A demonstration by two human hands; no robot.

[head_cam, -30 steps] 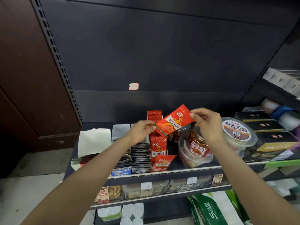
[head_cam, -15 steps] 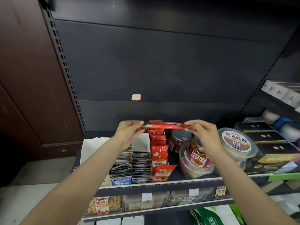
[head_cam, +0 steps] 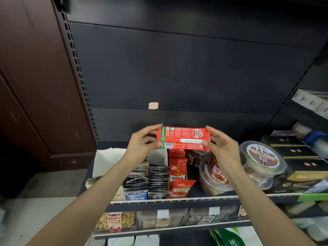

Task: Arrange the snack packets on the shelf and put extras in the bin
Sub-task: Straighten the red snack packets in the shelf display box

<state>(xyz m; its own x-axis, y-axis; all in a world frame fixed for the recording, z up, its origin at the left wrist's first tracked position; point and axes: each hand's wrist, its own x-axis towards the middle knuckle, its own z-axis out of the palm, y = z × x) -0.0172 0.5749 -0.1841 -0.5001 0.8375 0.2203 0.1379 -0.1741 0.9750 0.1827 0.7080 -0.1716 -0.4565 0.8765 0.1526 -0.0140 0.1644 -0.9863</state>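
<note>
Between both hands, the red packet (head_cam: 183, 138), edge-on half a second before, had turned its printed back up, left hand (head_cam: 142, 143) and right hand (head_cam: 221, 148) pinching its ends above the packet row (head_cam: 177, 168), likely being squared for shelving.

高人拉面 on round tub lid (head_cam: 262, 153), 麻辣 on red packet (head_cam: 177, 172)

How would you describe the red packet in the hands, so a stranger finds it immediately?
Above the middle of the dark shelf, the left hand and right hand hold the red packet. Unlike the upright red packets below, it lies sideways, barcode side showing.
</note>
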